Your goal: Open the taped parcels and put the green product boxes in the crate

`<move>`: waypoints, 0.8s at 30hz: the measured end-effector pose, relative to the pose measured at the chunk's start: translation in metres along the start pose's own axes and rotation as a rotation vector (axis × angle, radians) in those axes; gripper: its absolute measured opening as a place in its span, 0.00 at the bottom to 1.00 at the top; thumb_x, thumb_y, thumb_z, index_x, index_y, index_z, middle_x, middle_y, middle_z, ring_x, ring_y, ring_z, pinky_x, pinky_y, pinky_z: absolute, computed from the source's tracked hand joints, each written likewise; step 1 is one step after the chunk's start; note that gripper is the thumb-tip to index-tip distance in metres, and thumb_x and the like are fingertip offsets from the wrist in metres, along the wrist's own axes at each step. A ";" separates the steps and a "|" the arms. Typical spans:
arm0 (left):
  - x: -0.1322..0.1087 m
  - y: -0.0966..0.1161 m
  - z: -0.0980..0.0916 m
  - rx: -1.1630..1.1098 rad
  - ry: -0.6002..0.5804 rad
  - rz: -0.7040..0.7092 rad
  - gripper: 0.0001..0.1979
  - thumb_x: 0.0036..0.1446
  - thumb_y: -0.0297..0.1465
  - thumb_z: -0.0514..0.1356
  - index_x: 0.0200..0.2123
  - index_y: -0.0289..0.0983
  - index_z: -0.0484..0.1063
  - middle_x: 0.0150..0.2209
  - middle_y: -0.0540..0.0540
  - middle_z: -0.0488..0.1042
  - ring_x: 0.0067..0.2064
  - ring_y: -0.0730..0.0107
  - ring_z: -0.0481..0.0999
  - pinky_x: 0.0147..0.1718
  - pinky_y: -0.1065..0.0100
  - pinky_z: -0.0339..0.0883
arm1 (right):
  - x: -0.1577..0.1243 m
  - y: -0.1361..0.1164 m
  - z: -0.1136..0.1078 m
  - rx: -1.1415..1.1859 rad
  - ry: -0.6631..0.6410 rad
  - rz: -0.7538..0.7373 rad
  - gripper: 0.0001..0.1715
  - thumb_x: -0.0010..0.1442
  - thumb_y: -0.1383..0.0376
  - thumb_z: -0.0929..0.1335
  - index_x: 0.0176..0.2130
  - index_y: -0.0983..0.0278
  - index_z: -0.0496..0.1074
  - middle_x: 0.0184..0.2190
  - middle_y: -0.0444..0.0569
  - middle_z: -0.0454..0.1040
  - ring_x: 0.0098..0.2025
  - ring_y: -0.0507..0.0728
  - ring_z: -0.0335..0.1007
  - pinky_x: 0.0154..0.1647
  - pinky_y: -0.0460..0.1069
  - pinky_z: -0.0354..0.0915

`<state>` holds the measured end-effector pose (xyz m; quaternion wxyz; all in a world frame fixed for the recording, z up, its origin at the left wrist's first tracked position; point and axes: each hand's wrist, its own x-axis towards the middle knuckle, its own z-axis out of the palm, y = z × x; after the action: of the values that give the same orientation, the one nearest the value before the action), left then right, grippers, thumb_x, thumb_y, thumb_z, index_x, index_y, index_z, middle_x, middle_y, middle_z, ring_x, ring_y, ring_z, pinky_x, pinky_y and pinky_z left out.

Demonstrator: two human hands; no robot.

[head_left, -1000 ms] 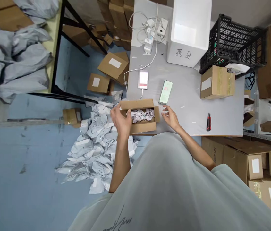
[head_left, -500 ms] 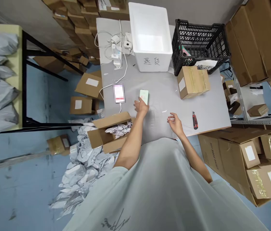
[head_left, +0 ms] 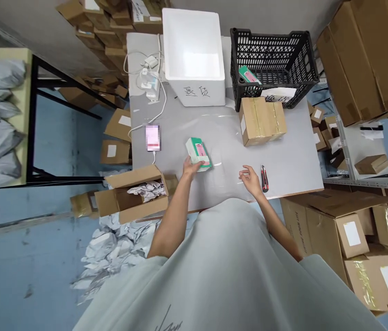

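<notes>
A small green and white box (head_left: 199,151) with a pink picture on its face is tilted over the grey tabletop. My left hand (head_left: 191,168) grips its near end, thumb on top. Apart from it, to the right, my right hand (head_left: 250,179) hovers with nothing in it, fingers loosely curled and apart. Just right of that hand lies a red and black box cutter (head_left: 264,178). At the table's left front edge, an open cardboard box (head_left: 135,177) holds crumpled paper (head_left: 148,190).
A white foam bin (head_left: 204,92) and a black plastic crate (head_left: 276,78) stand at the back, the crate holding a green box (head_left: 248,74). A taped carton (head_left: 259,124) sits before the crate. A phone (head_left: 153,138) with a cable lies left. Cartons and paper crowd the floor.
My left hand has taken hold of the green box, drawn it nearer and turned it so its picture shows. My right hand stays much the same. The view has shifted slightly.
</notes>
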<state>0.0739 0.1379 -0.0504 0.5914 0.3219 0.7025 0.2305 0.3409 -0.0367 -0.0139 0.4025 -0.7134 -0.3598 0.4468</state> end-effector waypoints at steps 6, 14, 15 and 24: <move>-0.093 -0.035 0.033 -0.479 -0.427 -0.087 0.45 0.52 0.34 0.83 0.71 0.44 0.71 0.62 0.39 0.84 0.57 0.52 0.87 0.63 0.43 0.79 | 0.037 -0.002 -0.011 0.222 -0.140 0.070 0.30 0.61 0.49 0.78 0.58 0.57 0.75 0.46 0.49 0.84 0.46 0.59 0.84 0.51 0.54 0.79; -0.168 -0.072 0.044 -0.708 -0.749 -0.224 0.36 0.63 0.42 0.73 0.70 0.35 0.73 0.62 0.31 0.84 0.68 0.36 0.81 0.73 0.30 0.67 | 0.033 -0.026 -0.027 0.676 -0.498 0.154 0.49 0.60 0.40 0.79 0.74 0.47 0.69 0.61 0.48 0.84 0.53 0.59 0.84 0.55 0.55 0.80; -0.170 -0.075 0.043 -0.706 -0.764 -0.237 0.35 0.64 0.42 0.72 0.70 0.35 0.74 0.61 0.31 0.85 0.68 0.36 0.81 0.73 0.30 0.67 | 0.031 -0.028 -0.029 0.690 -0.503 0.139 0.51 0.60 0.41 0.80 0.75 0.46 0.68 0.61 0.47 0.84 0.52 0.59 0.85 0.54 0.55 0.81; -0.185 -0.079 0.039 -0.421 -0.581 -0.041 0.38 0.61 0.40 0.79 0.72 0.47 0.73 0.67 0.39 0.81 0.64 0.48 0.85 0.69 0.39 0.76 | 0.021 -0.025 -0.043 0.465 -0.269 0.012 0.53 0.54 0.47 0.83 0.73 0.52 0.74 0.62 0.51 0.83 0.61 0.64 0.81 0.57 0.56 0.81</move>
<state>0.1154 -0.0524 0.0126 0.8243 0.2312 0.4484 0.2571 0.3843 -0.0189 0.0126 0.5015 -0.5382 -0.2933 0.6106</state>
